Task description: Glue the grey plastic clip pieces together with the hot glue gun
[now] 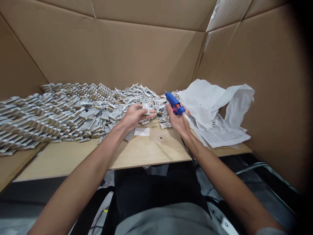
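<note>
My left hand (135, 116) is closed on a small white flat piece (146, 106) with a rounded, pointed top, held over the wooden table. In my right hand (179, 122) is a blue hot glue gun (174, 101), its thin nozzle pointing up and away to the left. A clear glue stick (188, 118) sticks out of its back end, and a small red light glows on it. The gun's nozzle and the white piece are apart. Behind both hands lies a loose heap of similar white-and-grey pieces (137, 93) with dark markings.
Tightly stacked pieces (49, 114) cover the left side of the table (146, 151). A small printed paper (141, 132) lies near the middle. Crumpled white sheeting (205, 98) rests over printed sheets (223, 133) at right. Cardboard walls (151, 55) enclose the back and sides.
</note>
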